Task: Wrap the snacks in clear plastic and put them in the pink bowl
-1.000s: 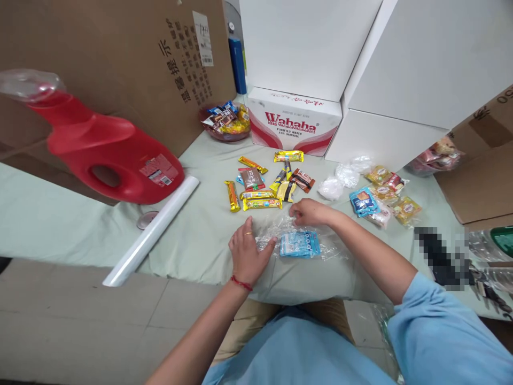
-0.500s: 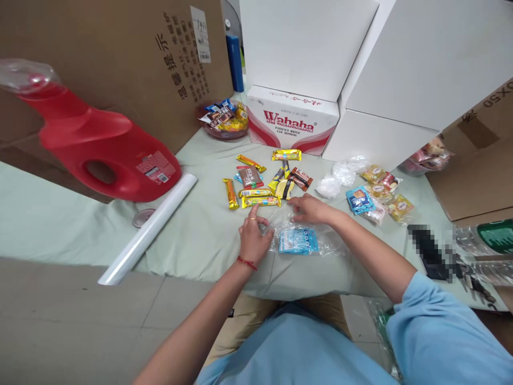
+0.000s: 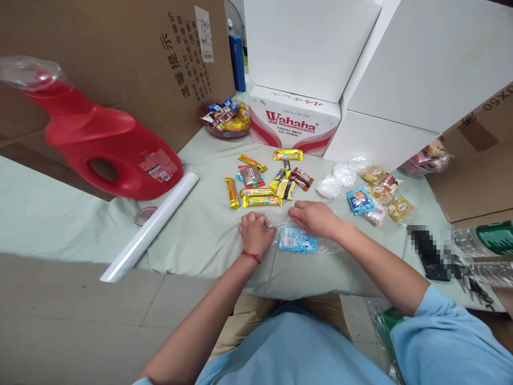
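Observation:
A sheet of clear plastic film [image 3: 331, 246] lies on the cloth-covered table with light-blue snack packets [image 3: 296, 240] on it. At their left, my left hand [image 3: 256, 233], with a red cord on the wrist, has its fingers curled closed on the film's edge. My right hand [image 3: 315, 218] reaches over the packets' upper right corner, fingers pinched together at the film. Just beyond both hands sits a loose group of wrapped snacks: yellow bars [image 3: 262, 201], a brown packet [image 3: 251, 176] and a dark red-brown packet [image 3: 302, 179].
A white roll [image 3: 150, 230] lies at left by a red jug [image 3: 116, 149]. Behind stand a bowl of snacks [image 3: 226, 125] and a Wahaha carton [image 3: 294, 120]. At right are crumpled clear plastic [image 3: 339, 176], more packets [image 3: 360, 200], a dark blurred object [image 3: 430, 251] and plastic bottles [image 3: 487, 238].
My left hand's fingers have curled in from pointing forward and now grip the film. My right hand has drawn slightly nearer to me, over the packets' upper edge.

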Demonstrator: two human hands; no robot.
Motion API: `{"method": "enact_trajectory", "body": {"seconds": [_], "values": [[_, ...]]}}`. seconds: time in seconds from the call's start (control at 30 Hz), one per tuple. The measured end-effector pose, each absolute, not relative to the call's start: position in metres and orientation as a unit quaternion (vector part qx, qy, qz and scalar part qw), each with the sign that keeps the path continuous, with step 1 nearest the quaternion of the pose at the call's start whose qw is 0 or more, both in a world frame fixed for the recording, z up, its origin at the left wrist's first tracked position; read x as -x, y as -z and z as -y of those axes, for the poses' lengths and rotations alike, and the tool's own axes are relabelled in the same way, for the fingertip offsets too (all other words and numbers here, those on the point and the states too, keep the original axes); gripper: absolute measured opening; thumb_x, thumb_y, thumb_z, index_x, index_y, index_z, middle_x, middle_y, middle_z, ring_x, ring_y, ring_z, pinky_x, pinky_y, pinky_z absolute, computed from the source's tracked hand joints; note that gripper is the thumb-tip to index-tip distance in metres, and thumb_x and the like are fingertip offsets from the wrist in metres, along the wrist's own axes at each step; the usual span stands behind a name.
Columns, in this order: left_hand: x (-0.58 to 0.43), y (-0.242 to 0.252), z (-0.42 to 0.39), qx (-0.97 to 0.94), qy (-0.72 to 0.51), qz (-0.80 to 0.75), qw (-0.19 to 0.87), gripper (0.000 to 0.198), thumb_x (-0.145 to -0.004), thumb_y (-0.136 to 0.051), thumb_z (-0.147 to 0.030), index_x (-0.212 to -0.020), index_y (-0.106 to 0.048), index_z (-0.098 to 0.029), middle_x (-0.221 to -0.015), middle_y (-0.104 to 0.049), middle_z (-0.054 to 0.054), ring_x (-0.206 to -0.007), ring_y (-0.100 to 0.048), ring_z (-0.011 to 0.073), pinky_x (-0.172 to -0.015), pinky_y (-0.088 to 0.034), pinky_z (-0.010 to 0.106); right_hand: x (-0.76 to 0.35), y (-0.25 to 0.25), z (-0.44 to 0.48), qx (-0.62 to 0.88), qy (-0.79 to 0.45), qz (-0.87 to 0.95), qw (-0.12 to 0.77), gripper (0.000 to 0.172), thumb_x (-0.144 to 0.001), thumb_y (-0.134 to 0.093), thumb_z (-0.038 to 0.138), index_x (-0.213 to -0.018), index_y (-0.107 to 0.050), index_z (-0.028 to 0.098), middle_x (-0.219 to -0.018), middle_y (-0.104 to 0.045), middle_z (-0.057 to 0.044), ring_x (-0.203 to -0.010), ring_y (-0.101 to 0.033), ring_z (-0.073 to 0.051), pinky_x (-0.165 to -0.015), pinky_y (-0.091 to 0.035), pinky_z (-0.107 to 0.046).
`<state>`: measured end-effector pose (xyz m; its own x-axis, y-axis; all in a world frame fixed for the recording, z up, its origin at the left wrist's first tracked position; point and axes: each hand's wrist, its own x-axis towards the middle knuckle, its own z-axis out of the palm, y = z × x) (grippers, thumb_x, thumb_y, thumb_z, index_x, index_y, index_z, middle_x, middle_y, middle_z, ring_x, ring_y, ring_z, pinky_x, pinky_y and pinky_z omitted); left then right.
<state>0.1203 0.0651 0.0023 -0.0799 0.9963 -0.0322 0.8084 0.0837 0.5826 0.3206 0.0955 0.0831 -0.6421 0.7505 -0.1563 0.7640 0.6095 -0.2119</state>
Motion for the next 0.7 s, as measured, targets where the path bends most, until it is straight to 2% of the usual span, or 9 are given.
{"method": "enact_trajectory", "body": {"seconds": [0.07,0.13,0.27,0.33,0.43,0.5,0.6,0.7], "values": [[-0.115,0.0,-0.066,-0.644,-0.237,-0.691,0.227,0.004,-0.076,-0.068,-0.026,-0.076,-0.067,-0.023,-0.104,-0.063,0.008,-0.114,-0.052,0.0312,-0.097,-0.043,0.047,-0.317,-0.08,-0.068,-0.415,0.115,-0.9,0.068,0.024,-0.103,-0.045,0.025,-0.112,-0.068,0.023,-0.104,-0.066,-0.01,-0.092,-0.059,-0.022,-0.067,-0.035,-0.028],[-0.107,0.002,-0.067,-0.651,-0.259,-0.675,0.23,0.007,-0.073,-0.068,-0.023,-0.08,-0.069,-0.023,-0.107,-0.063,0.008,-0.115,-0.053,0.0306,-0.1,-0.043,0.049,-0.315,-0.071,-0.043,-0.401,0.127,-0.903,0.089,0.026,-0.103,-0.048,0.024,-0.121,-0.066,0.027,-0.107,-0.066,-0.009,-0.094,-0.059,-0.023,-0.068,-0.036,-0.028],[-0.085,-0.002,-0.063,-0.663,-0.272,-0.66,0.225,0.013,-0.069,-0.069,-0.021,-0.082,-0.073,-0.024,-0.109,-0.064,0.008,-0.117,-0.054,0.0313,-0.104,-0.043,0.05,-0.319,-0.053,-0.013,-0.411,0.146,-0.899,0.05,0.034,-0.104,-0.047,0.028,-0.135,-0.062,0.027,-0.108,-0.063,-0.01,-0.097,-0.057,-0.024,-0.078,-0.042,-0.031],[-0.08,-0.011,-0.057,-0.66,-0.278,-0.649,0.258,0.01,-0.073,-0.064,-0.022,-0.08,-0.071,-0.023,-0.099,-0.065,0.007,-0.103,-0.06,0.0273,-0.094,-0.049,0.045,-0.322,-0.047,-0.007,-0.421,0.155,-0.894,0.015,0.039,-0.102,-0.051,0.025,-0.141,-0.058,0.026,-0.113,-0.062,-0.011,-0.1,-0.056,-0.024,-0.084,-0.044,-0.033],[-0.092,-0.027,-0.047,-0.624,-0.315,-0.604,0.382,0.009,-0.08,-0.057,-0.025,-0.082,-0.066,-0.023,-0.076,-0.063,0.0,-0.071,-0.062,0.0178,-0.072,-0.053,0.034,-0.323,-0.042,-0.001,-0.434,0.174,-0.884,-0.018,0.047,-0.098,-0.057,0.018,-0.144,-0.055,0.023,-0.117,-0.06,-0.012,-0.105,-0.054,-0.025,-0.093,-0.046,-0.037],[-0.113,-0.035,-0.04,-0.585,-0.335,-0.569,0.471,0.01,-0.082,-0.055,-0.024,-0.086,-0.064,-0.022,-0.072,-0.064,-0.002,-0.064,-0.063,0.0153,-0.066,-0.054,0.03,-0.322,-0.039,0.002,-0.444,0.187,-0.876,-0.036,0.045,-0.096,-0.059,0.018,-0.141,-0.059,0.021,-0.119,-0.059,-0.013,-0.108,-0.053,-0.027,-0.096,-0.047,-0.042],[-0.151,-0.035,-0.033,-0.584,-0.335,-0.533,0.512,0.028,-0.076,-0.051,-0.013,-0.098,-0.067,-0.02,-0.092,-0.071,0.003,-0.08,-0.069,0.0163,-0.076,-0.058,0.031,-0.323,-0.037,0.008,-0.454,0.215,-0.861,-0.074,0.036,-0.093,-0.062,0.019,-0.128,-0.066,0.018,-0.128,-0.057,-0.016,-0.118,-0.051,-0.03,-0.102,-0.047,-0.048],[-0.176,-0.025,-0.028,-0.666,-0.299,-0.527,0.435,0.047,-0.069,-0.049,-0.006,-0.109,-0.07,-0.018,-0.121,-0.067,0.011,-0.105,-0.067,0.0212,-0.095,-0.057,0.038,-0.335,-0.04,0.014,-0.419,0.286,-0.854,-0.118,0.029,-0.093,-0.06,0.019,-0.12,-0.07,0.022,-0.131,-0.06,-0.014,-0.125,-0.052,-0.03,-0.106,-0.046,-0.048]]}}
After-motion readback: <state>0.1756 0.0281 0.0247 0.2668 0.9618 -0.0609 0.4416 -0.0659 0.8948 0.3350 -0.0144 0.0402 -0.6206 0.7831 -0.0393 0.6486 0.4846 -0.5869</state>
